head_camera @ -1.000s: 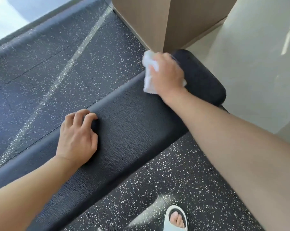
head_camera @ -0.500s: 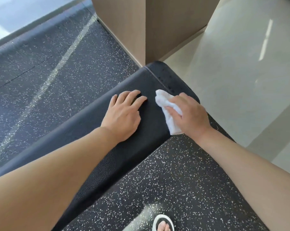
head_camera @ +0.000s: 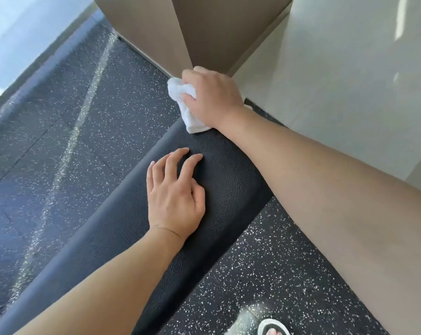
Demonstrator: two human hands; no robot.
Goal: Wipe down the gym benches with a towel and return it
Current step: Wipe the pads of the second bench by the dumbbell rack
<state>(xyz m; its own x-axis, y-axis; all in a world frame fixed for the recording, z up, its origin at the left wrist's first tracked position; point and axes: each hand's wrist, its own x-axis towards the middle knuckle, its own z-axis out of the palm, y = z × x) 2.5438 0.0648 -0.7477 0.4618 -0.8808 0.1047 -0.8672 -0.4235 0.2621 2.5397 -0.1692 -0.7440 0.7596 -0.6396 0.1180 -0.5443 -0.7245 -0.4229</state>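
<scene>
Right hand, gripping towel, just swept back out to bench far end w/ left hand flat, fingers relaxed — wiping ongoing.

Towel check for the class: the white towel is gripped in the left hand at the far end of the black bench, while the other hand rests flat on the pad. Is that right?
Not quite. The head view shows the right hand gripping the white towel at the far end of the black bench. The left hand is the one resting on the pad, holding nothing.
</scene>
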